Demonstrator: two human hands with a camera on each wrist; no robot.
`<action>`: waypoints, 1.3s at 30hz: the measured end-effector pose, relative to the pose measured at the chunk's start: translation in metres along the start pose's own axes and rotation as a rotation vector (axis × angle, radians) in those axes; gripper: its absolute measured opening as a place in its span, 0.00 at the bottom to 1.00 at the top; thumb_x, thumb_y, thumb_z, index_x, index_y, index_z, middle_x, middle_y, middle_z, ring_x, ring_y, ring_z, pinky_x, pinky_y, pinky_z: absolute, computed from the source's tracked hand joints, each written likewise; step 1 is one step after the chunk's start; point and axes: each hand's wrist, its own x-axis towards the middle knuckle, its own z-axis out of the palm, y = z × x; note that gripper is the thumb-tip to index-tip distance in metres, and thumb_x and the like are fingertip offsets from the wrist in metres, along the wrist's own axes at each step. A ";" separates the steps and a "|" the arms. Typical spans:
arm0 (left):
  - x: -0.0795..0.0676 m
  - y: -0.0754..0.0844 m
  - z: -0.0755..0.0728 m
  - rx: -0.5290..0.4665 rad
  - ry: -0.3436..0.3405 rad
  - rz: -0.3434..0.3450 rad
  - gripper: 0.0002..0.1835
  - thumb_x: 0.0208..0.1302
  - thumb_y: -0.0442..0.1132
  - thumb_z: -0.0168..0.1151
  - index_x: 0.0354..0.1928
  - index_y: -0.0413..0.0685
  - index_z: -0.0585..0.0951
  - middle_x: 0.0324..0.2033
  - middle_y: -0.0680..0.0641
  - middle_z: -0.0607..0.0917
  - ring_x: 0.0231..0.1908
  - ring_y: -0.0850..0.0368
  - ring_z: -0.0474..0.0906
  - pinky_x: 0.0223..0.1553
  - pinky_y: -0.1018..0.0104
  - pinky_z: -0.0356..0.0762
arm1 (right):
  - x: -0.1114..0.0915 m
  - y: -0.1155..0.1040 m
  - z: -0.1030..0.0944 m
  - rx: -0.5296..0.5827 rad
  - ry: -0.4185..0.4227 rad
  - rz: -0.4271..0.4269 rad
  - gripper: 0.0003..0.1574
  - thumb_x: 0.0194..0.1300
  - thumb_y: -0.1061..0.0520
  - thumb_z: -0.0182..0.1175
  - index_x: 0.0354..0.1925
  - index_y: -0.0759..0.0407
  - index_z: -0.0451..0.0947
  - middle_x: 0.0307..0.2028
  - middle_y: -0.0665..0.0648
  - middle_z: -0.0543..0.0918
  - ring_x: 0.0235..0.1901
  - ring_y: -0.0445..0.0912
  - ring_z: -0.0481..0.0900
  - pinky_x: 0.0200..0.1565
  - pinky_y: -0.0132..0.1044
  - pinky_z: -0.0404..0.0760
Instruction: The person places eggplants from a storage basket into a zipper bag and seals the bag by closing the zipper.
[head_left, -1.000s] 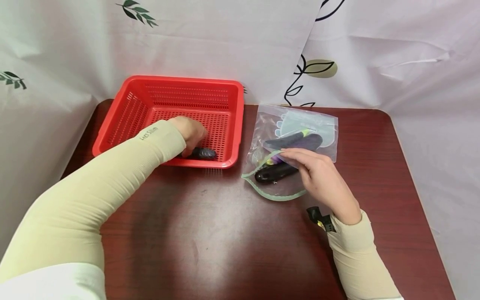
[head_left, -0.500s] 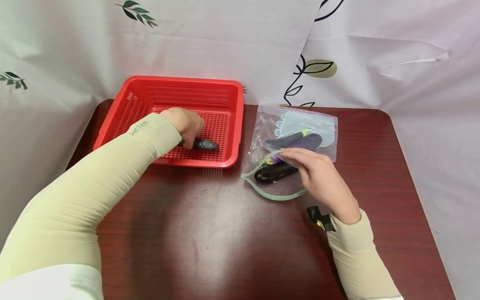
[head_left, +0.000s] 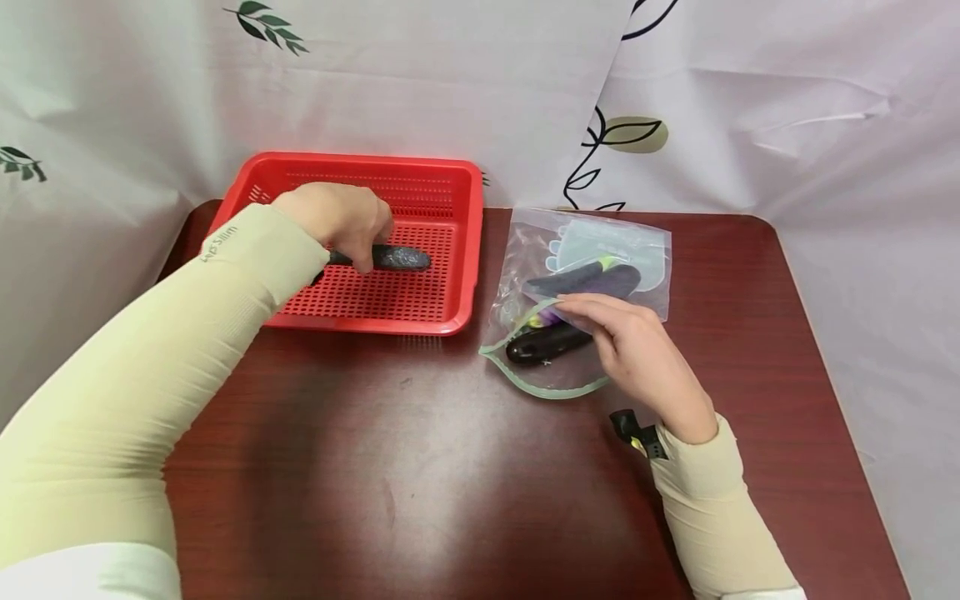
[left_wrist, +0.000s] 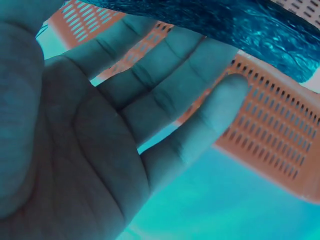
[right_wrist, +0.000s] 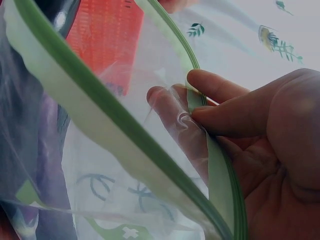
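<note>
My left hand (head_left: 341, 218) grips a dark, long, rounded item (head_left: 405, 258) with a glossy, crinkled surface, above the floor of the red basket (head_left: 477, 250). In the left wrist view the crinkled item (left_wrist: 240, 30) lies across the fingers (left_wrist: 165, 95). My right hand (head_left: 645, 346) pinches the upper edge of a clear zip bag (head_left: 521, 242) between thumb and fingers, and its green-edged mouth gapes toward the basket. Inside the bag lie a black eggplant (head_left: 543, 343) and purple eggplants (head_left: 573, 279) with green-yellow caps, partly hidden by the plastic and hand.
The basket stands at the back left of the brown table (head_left: 420, 467), with the bag to its right. A white patterned cloth (head_left: 390, 92) hangs behind the table. A black wrist device (head_left: 637, 433) sits at the right sleeve cuff.
My left hand has lifted the dark crinkled item up from the basket's near side, moving back and slightly left. The right hand keeps its hold on the bag with hardly any motion.
</note>
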 end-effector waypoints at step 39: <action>-0.077 0.040 0.016 -0.099 0.262 -0.036 0.18 0.53 0.43 0.71 0.46 0.46 0.81 0.27 0.49 0.82 0.28 0.53 0.77 0.35 0.56 0.77 | 0.001 -0.001 0.001 -0.003 0.005 0.000 0.24 0.64 0.74 0.60 0.55 0.59 0.83 0.52 0.53 0.86 0.55 0.47 0.82 0.56 0.41 0.76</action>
